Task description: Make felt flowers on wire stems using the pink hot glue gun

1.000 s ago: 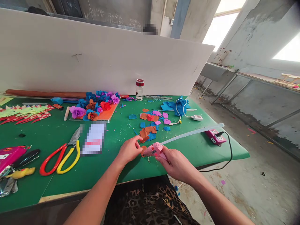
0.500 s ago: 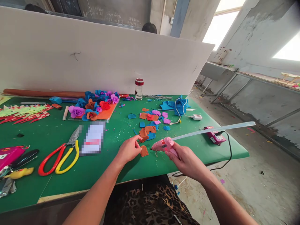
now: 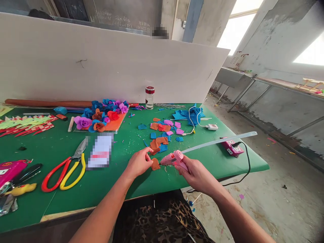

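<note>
My right hand (image 3: 196, 172) is closed round a pink glue gun (image 3: 174, 158), with a long clear glue stick (image 3: 220, 141) out of its back. The gun's nozzle points left and meets the right edge of an orange-brown paper petal (image 3: 155, 164) lying on the table. At that petal's left edge rests my left hand (image 3: 139, 163), fingers curled; whether they pinch anything is too small to tell. Just beyond lie more brown petals (image 3: 154, 145) and blue pieces (image 3: 163, 148).
Scissors (image 3: 68, 168) and a sheet (image 3: 100, 151) lie left on the green table (image 3: 106, 184). Paper flowers (image 3: 97, 116) and a glass jar (image 3: 149, 98) stand before a white board (image 3: 113, 64). Right are a white cable (image 3: 191, 123), a pink box (image 3: 231, 147) and a black cord (image 3: 249, 162).
The glue gun in my right hand has moved slightly left, bringing its nozzle to the petal. My left hand has hardly moved.
</note>
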`<state>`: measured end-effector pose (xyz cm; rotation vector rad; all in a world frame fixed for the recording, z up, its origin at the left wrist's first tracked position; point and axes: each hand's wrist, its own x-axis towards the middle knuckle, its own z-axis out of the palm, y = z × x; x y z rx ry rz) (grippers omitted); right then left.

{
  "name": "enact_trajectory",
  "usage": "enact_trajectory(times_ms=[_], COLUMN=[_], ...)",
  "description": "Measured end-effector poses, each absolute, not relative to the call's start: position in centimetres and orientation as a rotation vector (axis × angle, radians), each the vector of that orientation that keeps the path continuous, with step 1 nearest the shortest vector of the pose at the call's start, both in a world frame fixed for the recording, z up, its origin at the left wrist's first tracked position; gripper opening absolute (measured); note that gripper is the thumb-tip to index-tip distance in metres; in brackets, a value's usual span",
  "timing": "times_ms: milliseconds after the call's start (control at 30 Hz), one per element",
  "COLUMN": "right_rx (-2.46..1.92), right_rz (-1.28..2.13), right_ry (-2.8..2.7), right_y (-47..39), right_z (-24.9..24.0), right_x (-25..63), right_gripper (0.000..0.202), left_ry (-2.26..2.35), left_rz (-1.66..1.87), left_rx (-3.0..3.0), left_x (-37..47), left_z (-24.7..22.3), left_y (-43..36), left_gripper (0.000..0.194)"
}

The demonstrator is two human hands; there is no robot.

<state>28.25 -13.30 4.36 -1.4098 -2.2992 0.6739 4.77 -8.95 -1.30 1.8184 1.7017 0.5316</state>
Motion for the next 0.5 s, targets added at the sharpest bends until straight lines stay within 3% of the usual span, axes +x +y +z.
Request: enact_trajectory(times_ms=[500], right_rx=[-1.425], right_rz=[0.757], right_ry=[-2.318], right_y=[-13.44], right_z=[4.33], right_x=[28.05], right_gripper=[0.031], left_ry=[1.696], left_rz=[0.530], left_rx=[1.818], left_x=[4.84], left_z=[-1.24], left_y=[-9.08], left_gripper=[0.040])
